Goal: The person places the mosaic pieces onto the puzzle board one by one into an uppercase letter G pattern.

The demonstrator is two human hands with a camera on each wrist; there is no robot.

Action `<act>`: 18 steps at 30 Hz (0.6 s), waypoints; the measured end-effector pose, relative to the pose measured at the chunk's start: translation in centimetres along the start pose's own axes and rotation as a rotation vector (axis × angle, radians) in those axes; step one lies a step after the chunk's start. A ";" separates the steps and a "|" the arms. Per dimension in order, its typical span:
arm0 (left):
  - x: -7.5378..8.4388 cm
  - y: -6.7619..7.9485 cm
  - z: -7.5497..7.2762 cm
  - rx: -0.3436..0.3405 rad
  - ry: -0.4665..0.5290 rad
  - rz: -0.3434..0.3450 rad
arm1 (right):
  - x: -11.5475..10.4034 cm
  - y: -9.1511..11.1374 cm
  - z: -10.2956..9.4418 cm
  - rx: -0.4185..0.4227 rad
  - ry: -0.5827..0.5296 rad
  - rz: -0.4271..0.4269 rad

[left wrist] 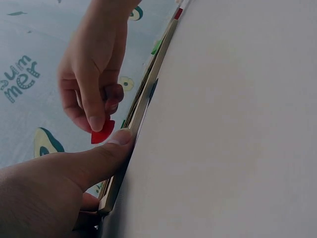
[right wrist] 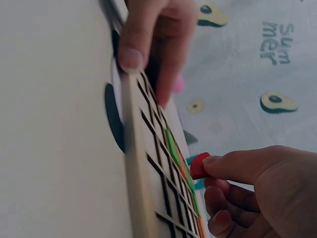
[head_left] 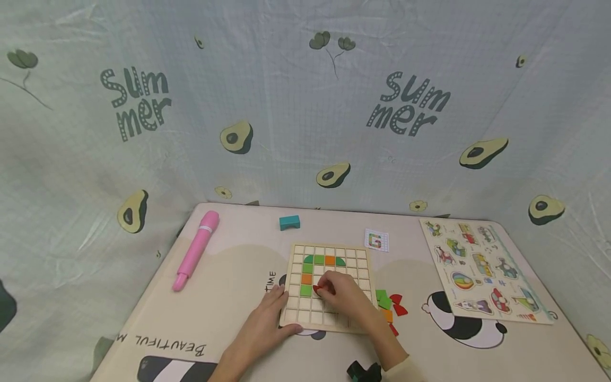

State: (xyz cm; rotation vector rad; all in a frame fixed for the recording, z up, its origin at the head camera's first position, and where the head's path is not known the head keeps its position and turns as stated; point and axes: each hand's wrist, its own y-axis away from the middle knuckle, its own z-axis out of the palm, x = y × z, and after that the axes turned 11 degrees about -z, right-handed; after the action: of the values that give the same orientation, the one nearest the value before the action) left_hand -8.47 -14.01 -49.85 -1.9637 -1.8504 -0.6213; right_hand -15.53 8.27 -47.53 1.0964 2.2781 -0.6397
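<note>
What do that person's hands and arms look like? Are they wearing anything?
The left hand and right hand look bare, with no gloves or rings that I can see. A plain, pale cream sleeve covers part of the right arm. No sleeve shows on the left arm.

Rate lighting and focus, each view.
Head: bright, fairly even, wooden board grid legible; left wrist: dimmer, left hand dark, red piece readable; right wrist: also dim, left hand and near board edge look soft.
</note>
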 end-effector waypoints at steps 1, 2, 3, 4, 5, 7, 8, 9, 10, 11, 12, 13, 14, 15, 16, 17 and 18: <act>0.0 0.0 0.0 -0.001 -0.002 -0.001 | -0.2 0.0 0.3 -0.009 -0.001 -0.008; -0.1 0.0 0.0 -0.001 -0.003 -0.002 | -0.4 -0.1 0.6 -0.014 -0.005 -0.014; -0.1 0.0 0.0 0.001 -0.004 -0.001 | -0.5 -0.1 0.9 -0.020 -0.002 -0.016; -0.1 0.0 0.0 0.002 -0.005 -0.001 | -0.7 -0.1 1.1 -0.023 0.001 -0.018; -0.1 0.1 0.0 0.003 -0.004 0.000 | -0.8 -0.1 1.3 -0.025 0.006 -0.019; -0.1 0.1 0.0 0.005 -0.006 0.001 | -1.0 -0.1 1.7 -0.025 0.011 -0.031; -0.1 0.1 0.0 0.005 -0.007 0.002 | -1.1 -0.1 1.9 -0.027 0.012 -0.032; 0.0 0.1 0.0 0.003 -0.008 0.002 | -1.1 -0.1 2.0 -0.029 0.014 -0.034; 0.0 0.1 0.0 0.001 -0.008 0.002 | -1.2 -0.1 2.2 -0.029 0.012 -0.037; 0.0 0.1 -0.1 -0.001 -0.010 0.001 | -1.2 -0.2 2.3 -0.031 0.009 -0.037; 0.0 0.1 -0.1 -0.003 -0.011 -0.001 | -1.2 -0.2 2.4 -0.033 0.004 -0.035; 0.0 0.1 0.0 -0.004 -0.011 -0.002 | -1.2 -0.2 2.5 -0.037 0.003 -0.029; 0.0 0.0 0.0 -0.004 -0.013 -0.001 | -1.3 -0.2 2.6 -0.041 0.001 -0.021; 0.0 0.0 0.0 -0.003 -0.014 -0.001 | -1.3 -0.3 2.7 -0.044 0.000 -0.018; 0.0 0.0 0.0 -0.002 -0.015 0.000 | -1.3 -0.3 2.7 -0.045 0.003 -0.015; 0.0 0.0 0.0 -0.001 -0.016 0.000 | -1.3 -0.3 2.8 -0.045 0.006 -0.015; 0.0 0.0 0.0 0.001 -0.017 0.002 | -1.4 -0.2 2.9 -0.045 0.015 -0.018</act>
State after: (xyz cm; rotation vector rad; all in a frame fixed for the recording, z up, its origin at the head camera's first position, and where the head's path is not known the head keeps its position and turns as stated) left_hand -8.44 -14.02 -49.89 -1.9752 -1.8583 -0.6052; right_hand -14.28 5.62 -48.76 1.0641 2.3063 -0.5864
